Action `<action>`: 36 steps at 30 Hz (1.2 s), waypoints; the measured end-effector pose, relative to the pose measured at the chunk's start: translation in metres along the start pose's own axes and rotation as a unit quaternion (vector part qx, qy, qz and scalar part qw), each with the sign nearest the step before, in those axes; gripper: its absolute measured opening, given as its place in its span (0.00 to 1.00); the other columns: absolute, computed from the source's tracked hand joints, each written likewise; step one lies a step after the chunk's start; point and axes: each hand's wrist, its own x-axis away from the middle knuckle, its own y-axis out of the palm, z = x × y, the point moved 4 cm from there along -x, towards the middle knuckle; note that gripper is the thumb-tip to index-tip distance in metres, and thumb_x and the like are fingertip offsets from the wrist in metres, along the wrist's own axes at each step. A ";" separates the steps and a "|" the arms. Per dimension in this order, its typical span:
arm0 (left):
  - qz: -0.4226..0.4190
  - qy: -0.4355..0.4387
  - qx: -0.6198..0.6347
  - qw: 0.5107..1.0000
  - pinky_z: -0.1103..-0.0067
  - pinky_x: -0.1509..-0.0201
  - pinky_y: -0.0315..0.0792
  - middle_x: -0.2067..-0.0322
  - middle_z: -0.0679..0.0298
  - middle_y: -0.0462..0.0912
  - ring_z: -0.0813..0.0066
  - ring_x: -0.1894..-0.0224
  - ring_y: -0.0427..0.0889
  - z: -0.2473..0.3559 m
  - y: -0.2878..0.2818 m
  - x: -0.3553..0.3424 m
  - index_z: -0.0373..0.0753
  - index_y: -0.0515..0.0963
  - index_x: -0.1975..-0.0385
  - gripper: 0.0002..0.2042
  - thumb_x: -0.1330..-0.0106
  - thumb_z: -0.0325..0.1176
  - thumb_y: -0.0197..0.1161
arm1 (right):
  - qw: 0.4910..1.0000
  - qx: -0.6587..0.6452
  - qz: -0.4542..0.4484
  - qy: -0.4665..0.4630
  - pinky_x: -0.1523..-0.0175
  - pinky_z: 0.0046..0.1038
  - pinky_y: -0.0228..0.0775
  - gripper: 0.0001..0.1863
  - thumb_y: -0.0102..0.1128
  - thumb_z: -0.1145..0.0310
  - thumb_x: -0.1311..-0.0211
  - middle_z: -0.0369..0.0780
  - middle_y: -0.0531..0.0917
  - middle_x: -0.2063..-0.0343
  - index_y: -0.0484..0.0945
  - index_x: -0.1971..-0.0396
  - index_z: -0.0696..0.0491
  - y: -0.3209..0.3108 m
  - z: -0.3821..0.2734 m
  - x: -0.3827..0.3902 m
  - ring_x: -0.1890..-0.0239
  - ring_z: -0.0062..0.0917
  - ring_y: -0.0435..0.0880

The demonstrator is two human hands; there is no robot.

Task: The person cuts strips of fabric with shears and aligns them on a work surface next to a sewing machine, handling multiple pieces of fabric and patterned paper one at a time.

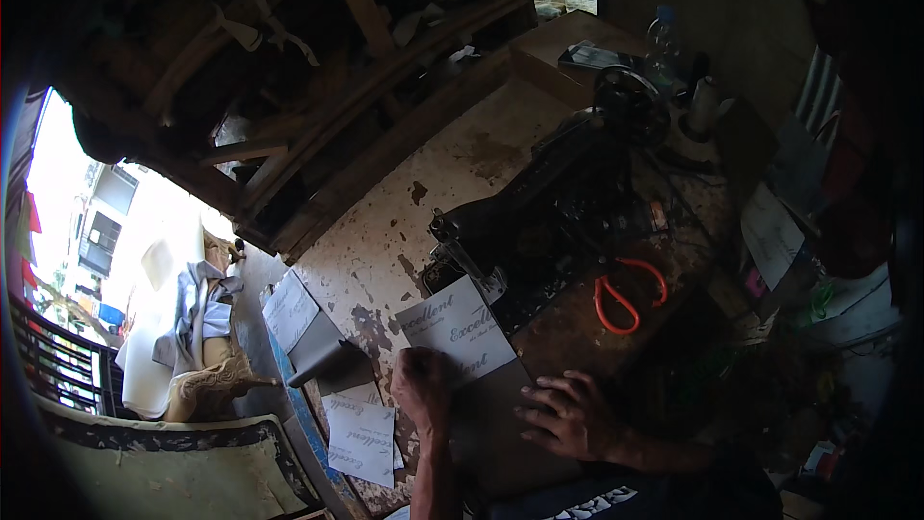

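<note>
A black sewing machine (544,217) stands on the worn table, a white printed sheet (448,323) under its needle end. A dark brown piece of flat material (486,419) extends from that sheet toward me. My left hand (422,385) is closed at the left edge of these pieces; what its curled fingers hold is hidden. My right hand (568,419) lies on the dark piece with its fingers spread. Orange-handled scissors (618,313) lie right of the machine. More printed pieces (358,438) and a folded dark piece (313,356) are at the table's left.
The table (385,231) meets dark wooden framing (356,0) at the back. A plastic bottle (661,39), a box (539,77) and thread cones (701,106) stand behind the handwheel. Loose sheets (770,231) hang at right. Cloth-draped furniture (202,327) is at left, by a bright opening.
</note>
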 end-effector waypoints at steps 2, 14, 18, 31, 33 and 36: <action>-0.052 0.017 -0.039 0.998 0.62 0.49 0.76 0.55 0.50 0.85 0.52 0.51 0.84 0.009 -0.003 0.001 0.40 0.84 0.61 0.08 0.38 0.32 0.70 | 1.000 0.004 -0.001 0.006 0.29 0.46 0.59 0.19 0.67 0.47 0.33 0.31 0.79 0.38 0.86 0.48 0.38 0.000 0.001 0.000 0.32 0.26 0.71; -0.031 0.258 -0.105 0.960 0.56 0.25 0.60 0.38 0.44 0.75 0.41 0.30 0.67 0.042 0.044 -0.045 0.35 0.78 0.40 0.20 0.29 0.34 0.63 | 1.000 -0.004 -0.001 0.001 0.29 0.46 0.59 0.17 0.67 0.47 0.33 0.32 0.79 0.39 0.87 0.50 0.38 0.000 0.002 0.001 0.33 0.26 0.73; -0.062 0.213 -0.054 0.974 0.55 0.35 0.66 0.46 0.47 0.78 0.45 0.41 0.74 0.041 0.055 -0.052 0.35 0.78 0.41 0.19 0.30 0.35 0.63 | 1.000 -0.002 0.002 -0.004 0.29 0.45 0.60 0.17 0.68 0.47 0.34 0.31 0.80 0.39 0.87 0.51 0.37 0.002 0.002 0.002 0.33 0.26 0.73; -0.019 0.237 -0.085 0.968 0.55 0.41 0.69 0.52 0.48 0.77 0.46 0.48 0.75 0.047 0.058 -0.050 0.41 0.79 0.49 0.13 0.31 0.35 0.64 | 1.000 -0.016 0.003 -0.007 0.29 0.44 0.60 0.17 0.67 0.48 0.34 0.32 0.79 0.39 0.87 0.50 0.38 0.001 0.002 -0.001 0.33 0.26 0.72; -0.017 0.239 -0.085 0.967 0.55 0.41 0.69 0.53 0.48 0.77 0.46 0.48 0.75 0.047 0.059 -0.051 0.41 0.79 0.50 0.12 0.30 0.35 0.64 | 1.000 -0.014 0.004 -0.007 0.29 0.44 0.60 0.17 0.67 0.48 0.34 0.32 0.78 0.39 0.87 0.50 0.38 0.000 0.002 -0.001 0.32 0.26 0.72; -0.021 0.244 -0.083 0.966 0.55 0.41 0.69 0.53 0.47 0.77 0.45 0.48 0.75 0.054 0.059 -0.049 0.41 0.79 0.50 0.12 0.30 0.36 0.64 | 1.000 -0.014 0.009 -0.009 0.29 0.43 0.61 0.17 0.68 0.49 0.34 0.32 0.79 0.39 0.87 0.50 0.38 -0.002 0.004 0.002 0.33 0.26 0.73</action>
